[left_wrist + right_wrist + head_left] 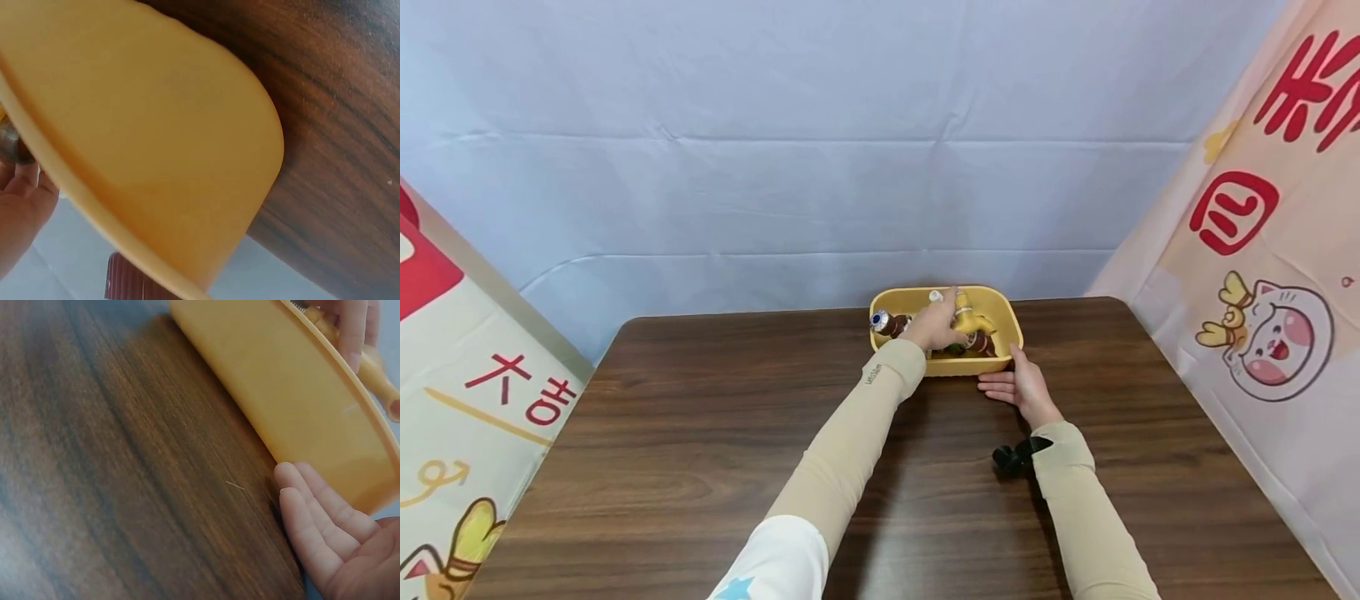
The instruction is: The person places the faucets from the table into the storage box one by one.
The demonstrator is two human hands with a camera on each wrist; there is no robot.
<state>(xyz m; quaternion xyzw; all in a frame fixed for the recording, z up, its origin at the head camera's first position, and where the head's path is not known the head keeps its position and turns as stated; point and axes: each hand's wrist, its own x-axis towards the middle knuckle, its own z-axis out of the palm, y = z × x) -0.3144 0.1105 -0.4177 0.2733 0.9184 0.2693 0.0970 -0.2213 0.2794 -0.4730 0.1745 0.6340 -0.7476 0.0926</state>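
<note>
A yellow plastic basin point(973, 367) stands at the table's far edge with several items inside. My left hand point(934, 323) reaches over its front rim, thumb and fingers around a yellow tap point(973, 321); in the right wrist view its fingers overlap the yellow tap point(375, 375). Brown pieces, one with a shiny blue-and-silver end point(882, 322), and a white piece point(935, 296) lie about the hand. At the basin's front right corner is my right hand point(1022, 385), thumb up by the rim. Its fingers point(325, 515) stay straight, close along the basin's lower edge.
The brown wood-grain table point(737, 442) extends toward me and to both sides. A pale cloth point(737, 200) hangs behind it, and printed banners flank it left and right. A black wrist camera point(1018, 457) sits on the right wrist.
</note>
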